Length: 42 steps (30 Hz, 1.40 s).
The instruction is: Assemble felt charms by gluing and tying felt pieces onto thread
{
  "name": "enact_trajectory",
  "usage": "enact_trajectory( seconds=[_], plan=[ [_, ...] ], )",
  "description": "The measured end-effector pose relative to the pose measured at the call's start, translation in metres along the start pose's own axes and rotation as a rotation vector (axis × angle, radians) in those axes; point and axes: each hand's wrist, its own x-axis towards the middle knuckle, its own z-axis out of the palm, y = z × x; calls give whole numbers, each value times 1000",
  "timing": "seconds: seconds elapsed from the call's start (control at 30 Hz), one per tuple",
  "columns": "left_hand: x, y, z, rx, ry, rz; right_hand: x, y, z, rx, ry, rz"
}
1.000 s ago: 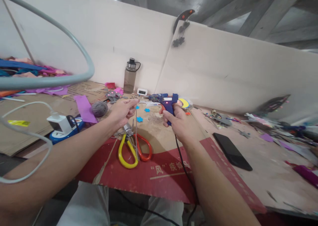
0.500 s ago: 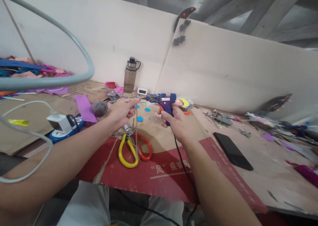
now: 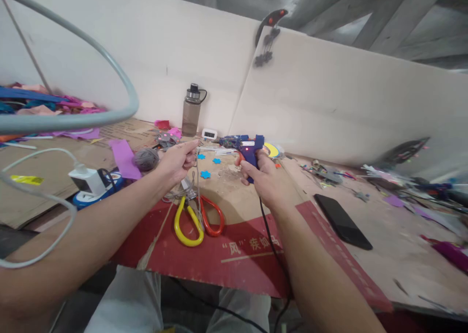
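Note:
My right hand [image 3: 263, 178] is wrapped round the grip of a blue glue gun [image 3: 252, 150], fingers at its orange trigger. Its nozzle points left, toward my left hand, and a small red light shows on its side. My left hand [image 3: 178, 163] is closed in a pinch on a strand of grey yarn [image 3: 198, 177] that hangs down toward the scissors. Those scissors [image 3: 177, 223], with one yellow and one red handle, lie on the cardboard below. Several small blue flower cutouts [image 3: 205, 174] lie between my hands. What sits at the left fingertips is too small to make out.
A grey yarn ball [image 3: 146, 159] and purple strip [image 3: 125, 158] lie left, near a power strip [image 3: 95, 191]. A bottle [image 3: 191, 113] and small white clock [image 3: 209, 134] stand behind. Right lies a black phone [image 3: 342, 222]. The glue gun's cord [image 3: 268, 235] runs over the table edge.
The glue gun in my right hand has shifted slightly right and up. My left hand has drawn a little to the left, so the gap between hand and nozzle is wider.

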Motion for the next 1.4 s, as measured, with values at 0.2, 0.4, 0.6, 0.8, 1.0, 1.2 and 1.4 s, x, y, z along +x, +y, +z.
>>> enact_trajectory(
  seconds=[0.2, 0.4, 0.6, 0.8, 1.0, 1.2, 1.4],
  plan=[
    [1, 2, -2, -81, 82, -30, 5, 4, -7, 99, 18, 22],
    [-5, -3, 3, 34, -7, -22, 16, 32, -24, -219, 82, 341],
    [-13, -5, 9, 76, -178, -86, 20, 49, -42, -1019, 49, 309],
    [-20, -7, 13, 74, -276, -234, 14, 31, -27, -816, 220, -190],
    [-27, -11, 19, 106, -297, -324, 0, 12, 6, -545, 53, -488],
    [-33, -13, 24, 157, -272, -398, -2, 10, 7, -621, 44, -554],
    [-34, -13, 24, 177, -282, -412, -1, 12, 6, -656, 50, -557]
  ],
)
